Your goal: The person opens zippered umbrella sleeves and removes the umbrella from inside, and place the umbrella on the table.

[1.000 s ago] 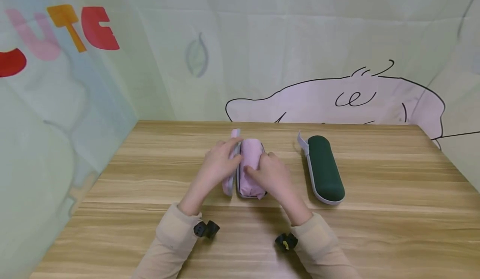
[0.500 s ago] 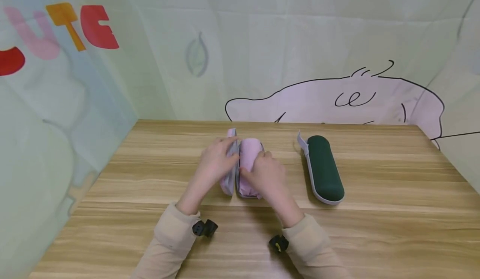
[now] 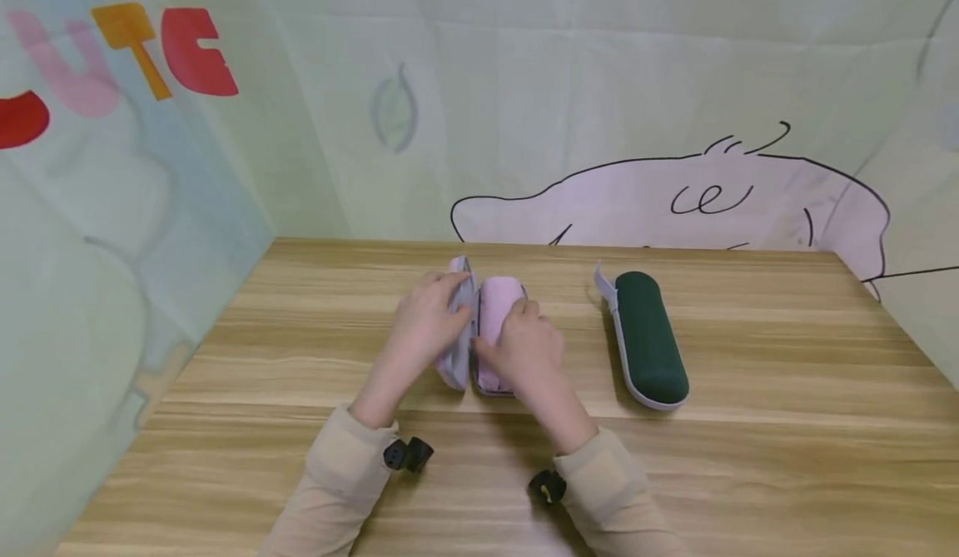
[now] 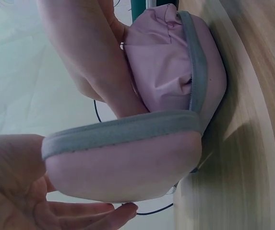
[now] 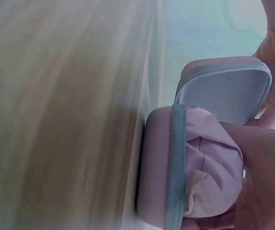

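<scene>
A pink zip case with grey trim lies unzipped on the table, its lid [image 3: 459, 353] standing up on the left and showing a grey lining. My left hand [image 3: 425, 320] holds that lid, thumb on the inner side and fingers behind it. In the case's base [image 5: 155, 165] sits a rolled pink fabric bundle [image 3: 496, 303], smooth along its length and crumpled at the near end. My right hand [image 3: 530, 347] grips the bundle from above, thumb on its left and fingers on its right. In the right wrist view the bundle bulges above the base's grey zip edge [image 5: 176, 167].
To the right lies a dark green case [image 3: 650, 336], closed, with grey trim and a light strap [image 3: 605, 285] at its far left end. The wooden table [image 3: 787, 457] ends at a printed cloth backdrop [image 3: 524, 107].
My left hand has tilted the lid further left, so more lining shows. My right hand has shifted slightly left over the fabric bundle. The green case stays put.
</scene>
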{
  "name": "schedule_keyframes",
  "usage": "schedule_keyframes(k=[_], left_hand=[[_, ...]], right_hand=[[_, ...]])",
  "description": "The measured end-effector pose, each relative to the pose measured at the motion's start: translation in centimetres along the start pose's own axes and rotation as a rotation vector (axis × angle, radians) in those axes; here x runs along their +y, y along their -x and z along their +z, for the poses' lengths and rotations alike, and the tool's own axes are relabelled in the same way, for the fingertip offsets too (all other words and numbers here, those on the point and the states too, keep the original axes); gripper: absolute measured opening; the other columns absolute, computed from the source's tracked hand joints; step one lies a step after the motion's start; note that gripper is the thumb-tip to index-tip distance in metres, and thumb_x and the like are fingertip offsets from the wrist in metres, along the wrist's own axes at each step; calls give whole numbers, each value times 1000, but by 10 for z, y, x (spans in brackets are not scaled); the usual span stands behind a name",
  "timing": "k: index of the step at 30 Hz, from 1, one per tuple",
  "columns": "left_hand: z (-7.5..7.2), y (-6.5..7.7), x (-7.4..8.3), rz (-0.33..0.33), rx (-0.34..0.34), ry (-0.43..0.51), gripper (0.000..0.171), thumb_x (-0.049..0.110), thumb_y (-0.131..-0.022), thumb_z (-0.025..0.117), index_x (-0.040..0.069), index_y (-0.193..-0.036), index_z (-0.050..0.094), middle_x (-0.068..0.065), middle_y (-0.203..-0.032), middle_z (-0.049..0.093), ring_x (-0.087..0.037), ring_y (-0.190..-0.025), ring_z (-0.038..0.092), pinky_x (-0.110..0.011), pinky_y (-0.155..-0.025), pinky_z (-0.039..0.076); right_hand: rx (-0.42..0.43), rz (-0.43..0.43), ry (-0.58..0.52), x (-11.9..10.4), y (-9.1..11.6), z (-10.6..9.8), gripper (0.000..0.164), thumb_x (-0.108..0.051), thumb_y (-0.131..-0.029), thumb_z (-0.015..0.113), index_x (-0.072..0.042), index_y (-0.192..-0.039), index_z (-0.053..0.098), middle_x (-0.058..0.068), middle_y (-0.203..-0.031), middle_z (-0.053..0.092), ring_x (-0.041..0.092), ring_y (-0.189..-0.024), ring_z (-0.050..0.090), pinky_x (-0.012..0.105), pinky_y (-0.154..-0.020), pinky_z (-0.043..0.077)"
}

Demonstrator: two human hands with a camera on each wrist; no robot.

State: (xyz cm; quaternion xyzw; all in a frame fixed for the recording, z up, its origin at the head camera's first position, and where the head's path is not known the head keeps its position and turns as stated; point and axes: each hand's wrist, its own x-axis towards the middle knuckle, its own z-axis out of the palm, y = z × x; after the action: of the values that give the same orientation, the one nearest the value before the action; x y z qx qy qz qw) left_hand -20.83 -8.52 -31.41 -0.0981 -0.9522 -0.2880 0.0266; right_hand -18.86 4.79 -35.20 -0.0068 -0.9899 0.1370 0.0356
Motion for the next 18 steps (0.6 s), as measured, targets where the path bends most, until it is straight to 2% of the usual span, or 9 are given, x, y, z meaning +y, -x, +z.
schedule_keyframes(k=[8,11,18], left_hand=[[3,-1,-1,0,21,-10,50,12,-86,60,8,-135,54,-23,-130,56,-36,-101,64,-38,-68,57],[3,-1,-1,-5,25,-19,51,12,-85,59,8,-136,53,-22,-131,56,-35,-101,64,-40,-70,57],[3,-1,-1,-14,18,-31,52,12,-86,59,9,-138,52,-22,-132,55,-34,-97,64,-37,-66,57]], right_hand=[[-4,9,-20,0,-1,4,92,-59,-74,71,11,-129,46,19,-108,58,29,-82,63,38,-63,52],[-23,22,-25,-1,-2,4,93,-58,-75,70,11,-132,44,19,-111,57,28,-83,63,37,-63,51],[-44,55,-45,-1,-3,5,97,-56,-76,70,11,-138,38,21,-111,61,29,-87,64,37,-66,52]])
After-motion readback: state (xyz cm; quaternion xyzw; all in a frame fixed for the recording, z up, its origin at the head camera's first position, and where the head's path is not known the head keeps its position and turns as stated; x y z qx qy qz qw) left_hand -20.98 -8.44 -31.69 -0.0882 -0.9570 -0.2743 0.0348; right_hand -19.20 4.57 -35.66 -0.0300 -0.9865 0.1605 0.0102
